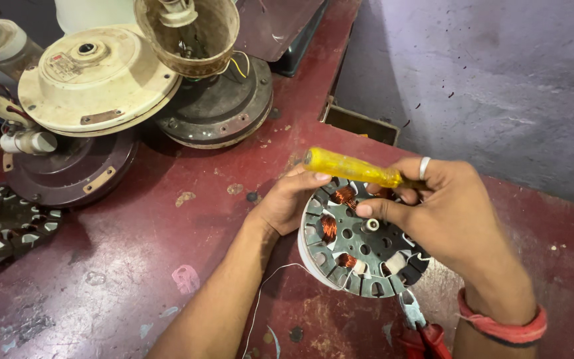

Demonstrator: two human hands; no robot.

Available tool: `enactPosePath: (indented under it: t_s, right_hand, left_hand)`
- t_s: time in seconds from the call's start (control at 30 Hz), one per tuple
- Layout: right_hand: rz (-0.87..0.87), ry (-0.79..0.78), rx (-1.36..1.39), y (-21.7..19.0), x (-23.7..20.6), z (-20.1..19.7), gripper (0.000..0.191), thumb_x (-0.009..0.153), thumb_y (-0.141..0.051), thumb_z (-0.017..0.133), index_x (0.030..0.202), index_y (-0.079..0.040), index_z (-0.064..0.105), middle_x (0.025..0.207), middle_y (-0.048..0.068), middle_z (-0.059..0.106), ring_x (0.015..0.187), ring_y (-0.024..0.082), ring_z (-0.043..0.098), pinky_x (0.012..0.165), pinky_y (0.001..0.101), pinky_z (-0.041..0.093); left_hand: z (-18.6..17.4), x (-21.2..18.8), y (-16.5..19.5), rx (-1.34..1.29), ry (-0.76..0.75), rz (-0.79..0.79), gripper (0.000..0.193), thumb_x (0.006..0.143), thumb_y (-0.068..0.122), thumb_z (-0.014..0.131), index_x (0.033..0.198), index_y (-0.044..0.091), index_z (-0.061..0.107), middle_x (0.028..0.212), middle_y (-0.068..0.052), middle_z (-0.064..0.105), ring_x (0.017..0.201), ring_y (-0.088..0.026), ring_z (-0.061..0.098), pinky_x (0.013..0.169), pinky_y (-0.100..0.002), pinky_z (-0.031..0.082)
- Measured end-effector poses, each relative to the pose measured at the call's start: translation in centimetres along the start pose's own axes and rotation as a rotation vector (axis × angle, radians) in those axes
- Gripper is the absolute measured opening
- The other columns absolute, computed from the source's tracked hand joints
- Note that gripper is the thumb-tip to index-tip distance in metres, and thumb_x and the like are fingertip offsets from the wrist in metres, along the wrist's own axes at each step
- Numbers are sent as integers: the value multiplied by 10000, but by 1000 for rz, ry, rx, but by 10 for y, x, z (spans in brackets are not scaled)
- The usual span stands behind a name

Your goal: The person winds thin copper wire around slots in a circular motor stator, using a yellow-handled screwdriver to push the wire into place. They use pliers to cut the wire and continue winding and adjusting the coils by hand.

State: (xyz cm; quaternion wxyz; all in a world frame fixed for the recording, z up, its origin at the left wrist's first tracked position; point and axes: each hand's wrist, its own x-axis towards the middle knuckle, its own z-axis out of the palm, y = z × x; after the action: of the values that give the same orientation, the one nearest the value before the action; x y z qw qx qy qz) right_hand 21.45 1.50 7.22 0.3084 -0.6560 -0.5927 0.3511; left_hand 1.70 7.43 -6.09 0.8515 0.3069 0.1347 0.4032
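Note:
A round grey fan stator with copper windings in some slots stands tilted on the dark red workbench. My left hand grips its upper left rim. My right hand, with a ring on one finger and red threads at the wrist, holds a screwdriver with a yellow handle across the top of the stator. The right thumb rests near the stator's centre hub. The screwdriver's tip is hidden behind my fingers.
Cream, brown and dark fan motor housings are stacked at the back left. Another stator lies at the left edge. Red-handled pliers lie below the held stator. A thin white wire trails toward the front. Grey floor lies beyond the bench edge.

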Motion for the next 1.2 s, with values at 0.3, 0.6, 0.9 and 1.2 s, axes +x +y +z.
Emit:
enactPosePath:
  t_s: [0.3,0.6,0.9,1.2]
  right_hand:
    - [-31,52,-42,2,-3,6,187,727,-95,899,742,3,740,578,-55,409,573,53,370,499,281,333]
    - [-231,-53,-49,-2,-4,-3,171,747,-79,834,916,-65,828,595,-84,507,529,28,380,443,256,320]
    - [-44,29,-28,-9,-5,7,109,757,-105,843,849,-49,826,526,-53,467,503,54,343,439,296,274]
    - [35,-8,35,-6,-3,-2,160,752,-157,859,846,-32,825,573,-19,619,509,61,477,442,266,360]
  left_hand:
    - [-5,0,-3,21,-84,41,590,941,198,666,1432,-100,533,1393,-224,621,1264,-285,630,1134,-441,480]
    - [1,2,3,75,-143,-11,602,1013,312,645,1442,-98,549,1313,-215,678,1178,-266,680,1082,-414,521]
    - [-1,-2,0,55,-135,1,741,915,418,718,1459,-53,539,1381,-188,647,1256,-257,647,1126,-429,502]
    - [1,-5,6,110,-44,16,624,886,275,695,1394,-60,560,1356,-187,656,1249,-281,647,1121,-464,497]
